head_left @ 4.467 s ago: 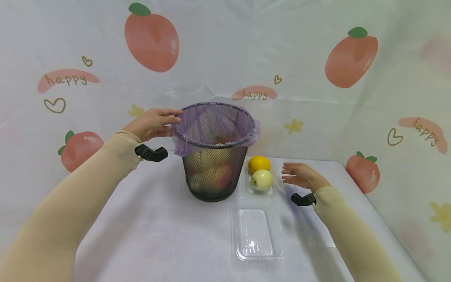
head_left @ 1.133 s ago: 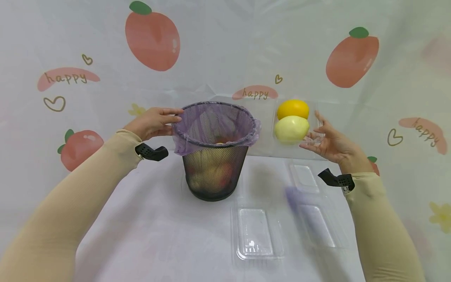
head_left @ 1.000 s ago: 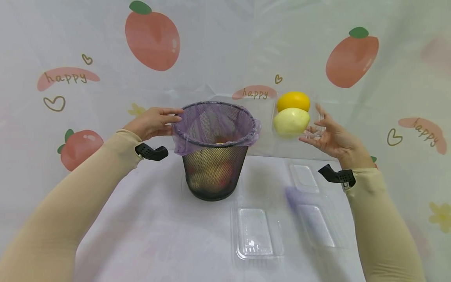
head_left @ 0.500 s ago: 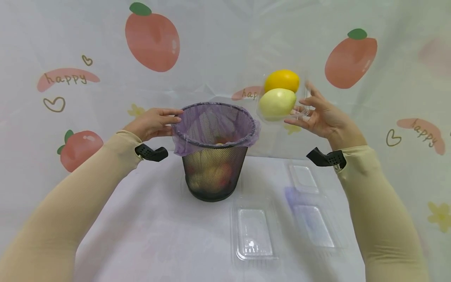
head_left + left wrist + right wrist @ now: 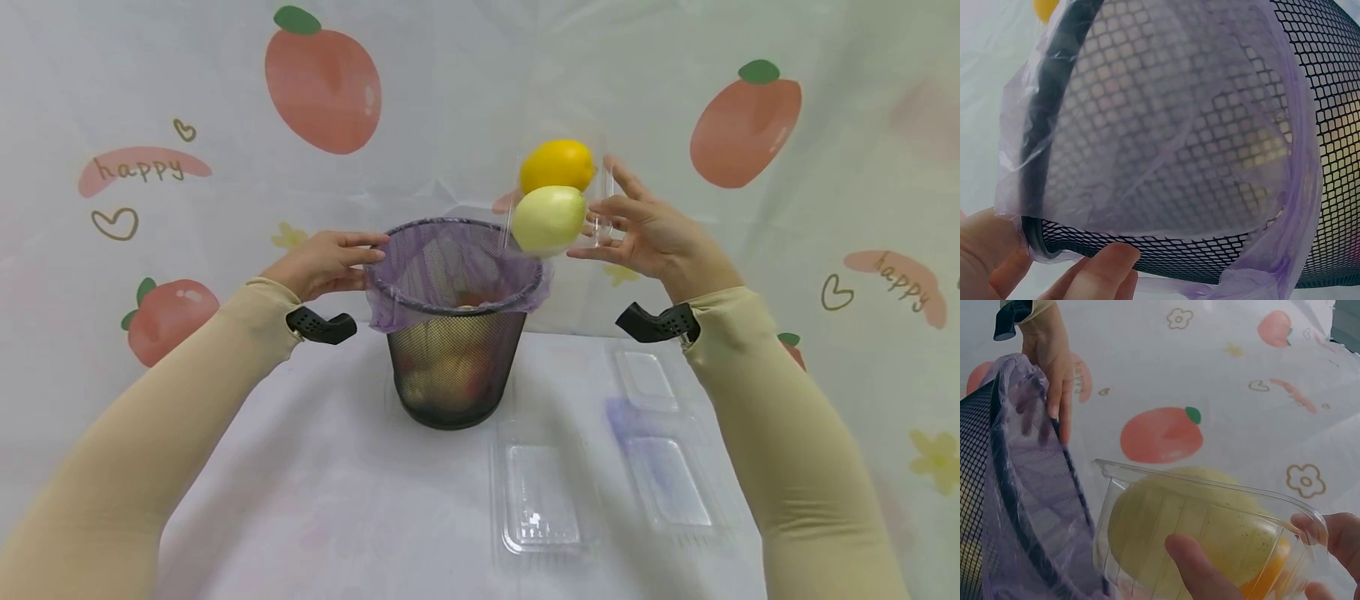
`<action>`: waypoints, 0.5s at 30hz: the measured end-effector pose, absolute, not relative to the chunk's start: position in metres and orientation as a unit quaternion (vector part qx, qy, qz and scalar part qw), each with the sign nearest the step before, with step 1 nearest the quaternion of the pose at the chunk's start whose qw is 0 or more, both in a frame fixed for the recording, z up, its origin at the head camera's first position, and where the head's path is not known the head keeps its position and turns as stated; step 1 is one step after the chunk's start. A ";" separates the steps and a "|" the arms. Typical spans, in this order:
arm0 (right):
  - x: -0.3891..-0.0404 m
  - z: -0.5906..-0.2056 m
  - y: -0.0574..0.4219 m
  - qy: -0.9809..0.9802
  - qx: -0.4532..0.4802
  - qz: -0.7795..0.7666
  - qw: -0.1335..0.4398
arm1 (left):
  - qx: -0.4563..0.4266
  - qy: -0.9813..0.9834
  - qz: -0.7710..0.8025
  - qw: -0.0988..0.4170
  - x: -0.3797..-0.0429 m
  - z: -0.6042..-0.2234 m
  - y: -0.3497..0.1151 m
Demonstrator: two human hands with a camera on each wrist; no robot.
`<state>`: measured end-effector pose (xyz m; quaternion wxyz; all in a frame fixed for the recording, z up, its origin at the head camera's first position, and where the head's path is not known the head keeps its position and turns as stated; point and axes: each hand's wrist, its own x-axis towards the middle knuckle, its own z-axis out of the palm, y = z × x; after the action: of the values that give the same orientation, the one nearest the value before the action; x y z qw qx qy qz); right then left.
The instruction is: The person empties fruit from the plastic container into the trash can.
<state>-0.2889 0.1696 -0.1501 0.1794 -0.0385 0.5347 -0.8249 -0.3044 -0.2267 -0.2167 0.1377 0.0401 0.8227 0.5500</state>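
My left hand (image 5: pixel 322 262) grips the near-left rim of a black mesh wastebasket (image 5: pixel 457 367), with fingers and thumb on either side of it in the left wrist view. A thin purple bag (image 5: pixel 393 312) lines the basket and folds over its rim. Up at the basket's right rim, my right hand (image 5: pixel 660 242) holds a clear plastic box (image 5: pixel 1241 490) by its end, thumb along one wall. The box is tilted toward the basket. Inside it rest a yellow lemon (image 5: pixel 557 167) and a pale yellow-green fruit (image 5: pixel 549 221).
Through the basket's mesh show yellowish and reddish fruits. Two clear plastic boxes lie on the white table: one box (image 5: pixel 543 500) in front, another box (image 5: pixel 667 479) farther right over a purplish patch. A white fruit-print sheet (image 5: pixel 450 100) hangs behind.
My right hand has taken hold of the box with the two fruits, lifted it off the table, and carried it up and then left to the basket's rim. The left hand stays put.
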 end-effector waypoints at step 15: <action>-0.293 -0.155 0.139 0.597 -0.036 -0.784 0.165 | 0.039 0.824 0.548 0.138 -0.304 -0.216 -0.227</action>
<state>-0.2926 0.1391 -0.1547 0.1648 -0.0363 0.5968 -0.7845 -0.3038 -0.2273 -0.2157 0.1381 0.0393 0.8241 0.5480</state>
